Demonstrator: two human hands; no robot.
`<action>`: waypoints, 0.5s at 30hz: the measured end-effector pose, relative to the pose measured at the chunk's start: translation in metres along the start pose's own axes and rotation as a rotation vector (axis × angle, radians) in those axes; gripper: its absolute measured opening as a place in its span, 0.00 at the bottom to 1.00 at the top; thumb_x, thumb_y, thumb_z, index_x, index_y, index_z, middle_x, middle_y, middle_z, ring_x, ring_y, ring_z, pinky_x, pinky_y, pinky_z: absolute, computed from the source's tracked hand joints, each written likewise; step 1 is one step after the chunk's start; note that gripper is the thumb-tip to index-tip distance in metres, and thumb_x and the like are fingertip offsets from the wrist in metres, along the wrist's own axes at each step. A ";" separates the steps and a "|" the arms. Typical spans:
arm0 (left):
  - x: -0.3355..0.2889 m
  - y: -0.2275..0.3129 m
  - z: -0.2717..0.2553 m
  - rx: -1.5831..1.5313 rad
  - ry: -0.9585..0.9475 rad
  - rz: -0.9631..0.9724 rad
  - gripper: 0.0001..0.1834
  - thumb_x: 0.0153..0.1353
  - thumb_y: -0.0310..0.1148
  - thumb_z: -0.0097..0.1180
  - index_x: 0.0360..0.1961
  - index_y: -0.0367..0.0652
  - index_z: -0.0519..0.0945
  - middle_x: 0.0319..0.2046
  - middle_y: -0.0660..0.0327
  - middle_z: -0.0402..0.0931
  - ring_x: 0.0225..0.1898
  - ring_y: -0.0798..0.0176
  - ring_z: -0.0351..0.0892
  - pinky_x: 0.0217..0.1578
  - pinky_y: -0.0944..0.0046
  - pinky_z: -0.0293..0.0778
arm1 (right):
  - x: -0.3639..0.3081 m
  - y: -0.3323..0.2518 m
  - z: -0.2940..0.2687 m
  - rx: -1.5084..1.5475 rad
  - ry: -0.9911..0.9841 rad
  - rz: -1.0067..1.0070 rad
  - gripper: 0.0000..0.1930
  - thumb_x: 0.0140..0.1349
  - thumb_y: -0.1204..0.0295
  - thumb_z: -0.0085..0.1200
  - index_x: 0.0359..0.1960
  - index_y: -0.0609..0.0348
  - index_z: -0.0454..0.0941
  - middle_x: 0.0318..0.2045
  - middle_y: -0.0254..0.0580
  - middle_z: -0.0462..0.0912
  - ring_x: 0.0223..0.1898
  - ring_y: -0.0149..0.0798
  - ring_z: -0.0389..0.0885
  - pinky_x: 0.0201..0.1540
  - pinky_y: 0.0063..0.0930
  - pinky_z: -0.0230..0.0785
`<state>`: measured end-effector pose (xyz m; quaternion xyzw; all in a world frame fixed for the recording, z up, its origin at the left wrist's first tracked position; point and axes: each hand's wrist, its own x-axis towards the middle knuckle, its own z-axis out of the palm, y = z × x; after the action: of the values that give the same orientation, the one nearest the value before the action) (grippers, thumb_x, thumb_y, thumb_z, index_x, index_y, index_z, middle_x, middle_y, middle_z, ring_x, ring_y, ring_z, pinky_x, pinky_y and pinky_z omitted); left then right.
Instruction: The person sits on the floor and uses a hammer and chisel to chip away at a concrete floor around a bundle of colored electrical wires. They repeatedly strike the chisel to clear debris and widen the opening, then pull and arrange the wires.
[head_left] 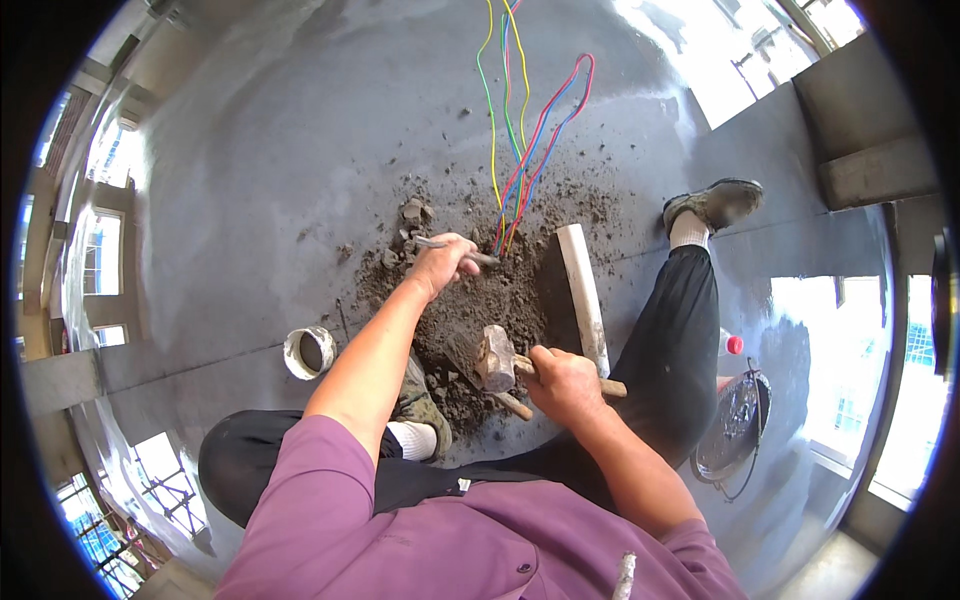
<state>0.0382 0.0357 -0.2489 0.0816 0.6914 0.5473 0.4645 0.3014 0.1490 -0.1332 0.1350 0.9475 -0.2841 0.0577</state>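
Nicking the wires [505,240] looks like the main danger: one end of the metal rod [485,259] lies just beside the spot where they rise from the dirt [470,325], so a slip or twist could cut their coating. The left grip [443,266] is wrapped around that rod, which slants slightly over the dirt; whether its end touches a wire, I cannot tell. The right grip [567,383] is clenched on the handle of the hammer [496,358], whose head is near the left shoe [425,408] and well apart from the rod. An off-centre blow could catch the left grip, since both are bare. A hard hit might also fling grit toward the person. The white pipe [580,280], close to the right grip, could roll if the hammer's handle knocks it.
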 end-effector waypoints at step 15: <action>-0.025 -0.023 0.036 0.004 -0.197 -0.099 0.12 0.65 0.35 0.50 0.37 0.40 0.82 0.26 0.57 0.84 0.24 0.67 0.83 0.23 0.68 0.74 | 0.004 -0.005 -0.002 0.006 0.027 -0.049 0.11 0.55 0.64 0.61 0.28 0.56 0.74 0.23 0.46 0.79 0.27 0.54 0.81 0.30 0.48 0.74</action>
<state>0.0873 0.0356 -0.2534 0.1016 0.6468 0.5115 0.5564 0.2958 0.1468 -0.1292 0.1159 0.9503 -0.2864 0.0376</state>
